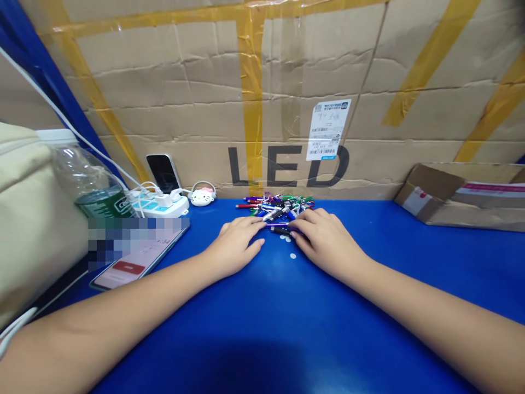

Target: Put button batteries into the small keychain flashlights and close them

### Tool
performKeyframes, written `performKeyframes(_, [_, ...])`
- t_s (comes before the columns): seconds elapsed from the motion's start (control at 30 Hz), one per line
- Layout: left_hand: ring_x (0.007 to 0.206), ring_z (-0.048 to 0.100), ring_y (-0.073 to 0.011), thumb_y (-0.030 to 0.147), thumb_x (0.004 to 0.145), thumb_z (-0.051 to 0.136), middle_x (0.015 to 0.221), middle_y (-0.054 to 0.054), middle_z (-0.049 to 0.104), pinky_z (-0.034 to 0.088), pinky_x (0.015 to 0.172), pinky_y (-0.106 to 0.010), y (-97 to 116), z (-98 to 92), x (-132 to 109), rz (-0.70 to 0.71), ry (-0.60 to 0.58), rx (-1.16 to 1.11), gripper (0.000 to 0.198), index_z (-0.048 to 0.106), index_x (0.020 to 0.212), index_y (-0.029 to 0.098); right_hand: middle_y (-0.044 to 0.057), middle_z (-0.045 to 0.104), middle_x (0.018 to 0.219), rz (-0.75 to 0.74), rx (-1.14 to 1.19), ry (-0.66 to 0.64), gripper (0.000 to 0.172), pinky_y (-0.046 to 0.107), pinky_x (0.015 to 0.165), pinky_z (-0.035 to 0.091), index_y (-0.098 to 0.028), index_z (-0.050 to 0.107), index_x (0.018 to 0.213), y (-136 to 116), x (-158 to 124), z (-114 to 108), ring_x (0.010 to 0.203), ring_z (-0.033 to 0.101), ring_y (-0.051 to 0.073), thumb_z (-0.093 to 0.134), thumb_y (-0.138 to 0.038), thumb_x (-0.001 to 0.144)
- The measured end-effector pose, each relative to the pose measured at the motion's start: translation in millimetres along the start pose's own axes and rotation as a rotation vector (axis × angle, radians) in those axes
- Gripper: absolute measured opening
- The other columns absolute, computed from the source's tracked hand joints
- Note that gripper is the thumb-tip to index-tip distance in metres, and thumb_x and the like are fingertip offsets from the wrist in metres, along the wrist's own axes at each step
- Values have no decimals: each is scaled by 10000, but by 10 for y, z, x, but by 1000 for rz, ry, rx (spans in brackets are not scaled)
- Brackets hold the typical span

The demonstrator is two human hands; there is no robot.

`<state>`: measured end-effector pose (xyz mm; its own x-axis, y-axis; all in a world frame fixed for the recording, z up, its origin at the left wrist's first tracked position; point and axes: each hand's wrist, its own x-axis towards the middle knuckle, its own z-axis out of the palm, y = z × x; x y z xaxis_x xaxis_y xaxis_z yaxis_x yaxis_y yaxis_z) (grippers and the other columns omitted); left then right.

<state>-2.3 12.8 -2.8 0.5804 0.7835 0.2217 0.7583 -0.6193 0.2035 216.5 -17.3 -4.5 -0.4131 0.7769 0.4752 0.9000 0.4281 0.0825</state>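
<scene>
1. The heap of small multicoloured keychain torches with metal clips point(279, 209) lies on the blue table top point(369, 306), near the back edge, just in front of the taped brown cardboard wall printed "LED" point(287, 165).
2. The torches are short slim cylinders in purple, red, blue, green, black and silver, tangled together; the number cannot be told.
3. A few small white discs point(292, 255) lie on the table just in front of the heap, between the two hands.
4. The left hand point(234, 247) lies palm down on the table, fingers loosely extended and spread, fingertips touching the left edge of the heap. It grasps nothing.
5. The right hand point(326, 241) lies palm down, fingers slightly curved, fingertips resting on a black torch point(281, 230) at the heap's front right edge. Whether the fingers pinch it cannot be told.
6. To the left stand a white power strip point(164, 203), a clear plastic bottle point(88, 180) and a flat smartphone point(135, 262).
</scene>
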Motion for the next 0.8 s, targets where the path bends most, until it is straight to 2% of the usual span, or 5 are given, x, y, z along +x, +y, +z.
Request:
performKeyframes(0.13, [1287,393,-282,342,895,440,1397,-83,458,325,1045,-515,-6,3,2,-2,1,-17,431,497,1300,205,108,625,974,-13,-72,4,253,345,724,391,-169,651,1006,97,179,-98,883,522,238,446,-279,907])
performKeyframes(0.27, [1287,392,-277,330,883,453,1394,-79,458,331,1041,-513,-21,9,-1,7,16,-59,444,472,1310,210,122,622,1095,181,-51,-138,307,365,820,408,-172,636,1090,199,601,-142,1011,534,262,438,-299,894])
performKeyframes(0.53, [1272,405,-267,323,874,457,1370,-82,477,324,1046,-497,-34,6,-25,21,24,-123,440,473,1299,209,158,699,875,346,-47,-441,345,344,669,486,-115,714,897,336,1470,228,820,657,281,659,-398,708])
performKeyframes(0.67, [1270,404,-266,322,867,466,1372,-75,474,317,1053,-498,-35,-1,-23,14,19,-145,443,474,1299,221,173,697,882,376,-47,-491,412,366,707,500,-109,712,916,355,1614,329,861,660,306,737,-395,621])
performKeyframes(0.8, [1271,402,-262,318,861,475,1366,-63,480,315,1056,-495,-31,1,-11,5,18,-164,441,476,1295,239,180,693,916,387,-21,-464,427,366,711,500,-109,697,963,373,1602,430,875,662,308,699,-411,660])
